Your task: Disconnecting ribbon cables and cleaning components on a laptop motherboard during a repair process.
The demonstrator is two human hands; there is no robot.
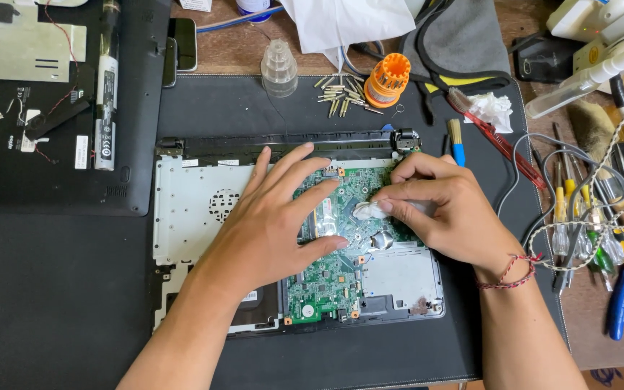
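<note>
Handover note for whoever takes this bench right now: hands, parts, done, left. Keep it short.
Left hand: flat on the green circuit board, holding nothing, steadying it.
Right hand: fingers pinch a white wipe pressed onto the board's middle.
Parts: the board sits in the opened laptop base on the black mat. Loose screws and an orange bit holder lie above it; a blue brush lies to its right.
Done: cover off, board exposed.
Left: wiping appears under way; board not yet covered again.
</note>
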